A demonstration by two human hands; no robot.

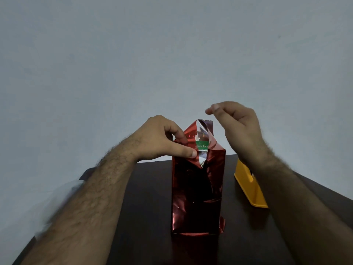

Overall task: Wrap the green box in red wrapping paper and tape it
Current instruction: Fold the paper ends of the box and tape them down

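Gripping crinkled foil paper (198, 188), left hand (162, 138)

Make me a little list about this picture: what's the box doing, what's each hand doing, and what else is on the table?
box: green box stands upright on the dark table, mostly covered, green peeking out at the top
paper: shiny red wrapping paper, top end not closed, one flap sticking up
left hand: left hand pinches the paper at the top of the box
right hand: right hand raised beside the flap, fingers loosely curled, no paper in it
also on table: yellow object, right of the box
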